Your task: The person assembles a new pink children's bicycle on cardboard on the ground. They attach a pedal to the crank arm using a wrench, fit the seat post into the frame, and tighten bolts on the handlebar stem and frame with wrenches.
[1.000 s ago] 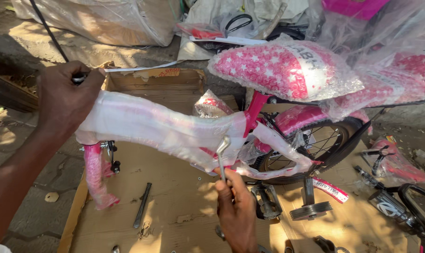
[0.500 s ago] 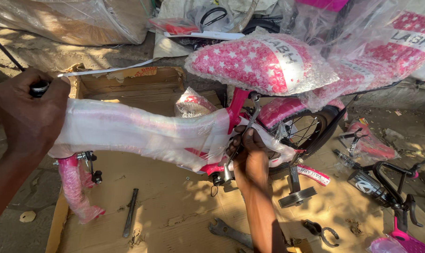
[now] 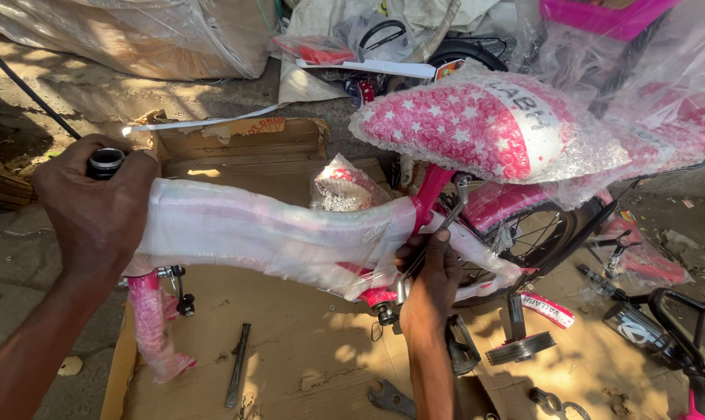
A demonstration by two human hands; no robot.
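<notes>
1. Left hand (image 3: 96, 206) closing round the head tube end (image 3: 105, 162) of a small pink bicycle frame (image 3: 275, 233) wrapped in white foam and clear film; fingers curled tight, gripping.
2. Right hand (image 3: 429, 272) pinching a slim metal spanner (image 3: 438, 225) below the seat post, fingers pressed together on its shaft.
3. Frame lying across flattened cardboard (image 3: 290, 365), spanning between both hands; pink fork (image 3: 152, 327) hanging down beneath the left hand.
4. Saddle (image 3: 469, 124), pink with white stars, sitting in bubble wrap just above the right hand.
5. Rear wheel (image 3: 539, 233) and training wheel (image 3: 520, 346) showing right of the wrist; loose spanner (image 3: 390, 398) and dark metal bar (image 3: 237, 364) resting on the cardboard.
</notes>
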